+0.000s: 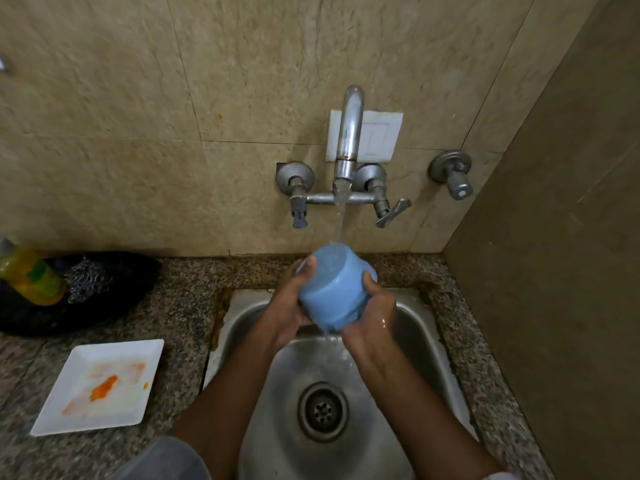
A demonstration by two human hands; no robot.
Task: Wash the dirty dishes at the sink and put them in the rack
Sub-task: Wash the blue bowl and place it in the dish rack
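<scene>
Blue cup [332, 292] held over the sink [408, 327], tilted, base turned up toward the tap [349, 133], water falling onto the base and running off the lower rim. Left hand [294, 303] curled round the cup's left side, thumb up near the base. Right hand [375, 320] wrapped round the right side, fingertips on the wall, wet. Cup between both hands, above the basin's back half, just below the spout, near the tiled wall. Drain [322, 412] open below, forearms crossing the basin's front. Side wall close on the right, narrow strip of bench [194, 282] there. More bench room on the left: dirty white plate [100, 386] with orange smears near the front edge, well apart from the sink; behind it a black dish [138, 271] holding a steel scrubber [88, 280] and a yellow bottle [29, 275].
</scene>
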